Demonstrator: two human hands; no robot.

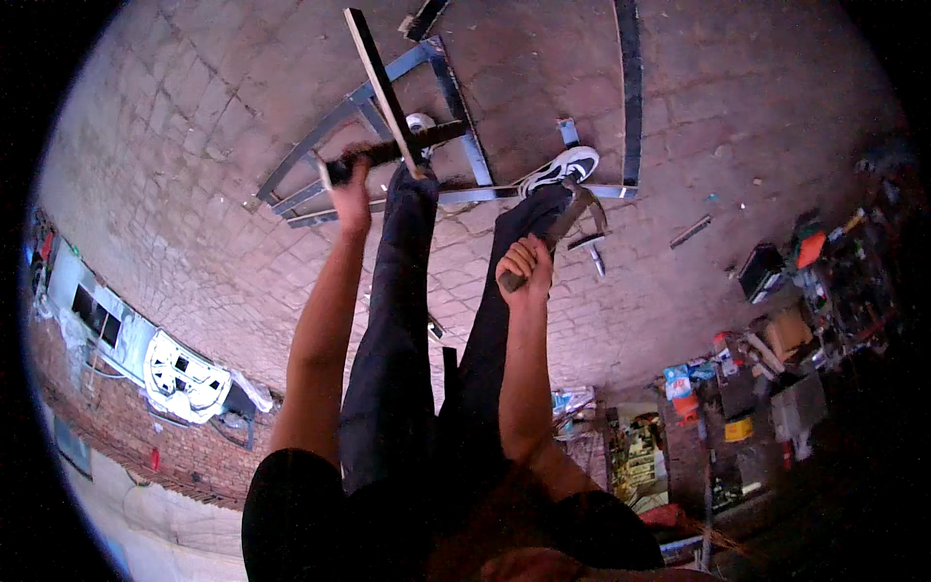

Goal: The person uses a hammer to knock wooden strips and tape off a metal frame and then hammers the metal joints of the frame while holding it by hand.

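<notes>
My left hand (351, 194) is closed around a dark flat bar (427, 139) near its left end. A long pale-edged strip (378, 73) crosses that bar, its lower end beside my left knee and shin; whether the two are joined I cannot tell. In my right hand (525, 264) is a hammer (570, 215), gripped by the handle with its head up and to the right, near my right shoe (562, 173). Below the bar and around my feet lies an angled frame of blue-grey metal bars (465, 196) on the brick floor.
A long dark bar (630, 87) runs from the frame's right end toward the far side. Small metal pieces (593, 252) lie right of the hammer. Cluttered tools and boxes (787, 335) line the right side; white panels (184, 378) lean by the brick wall at left.
</notes>
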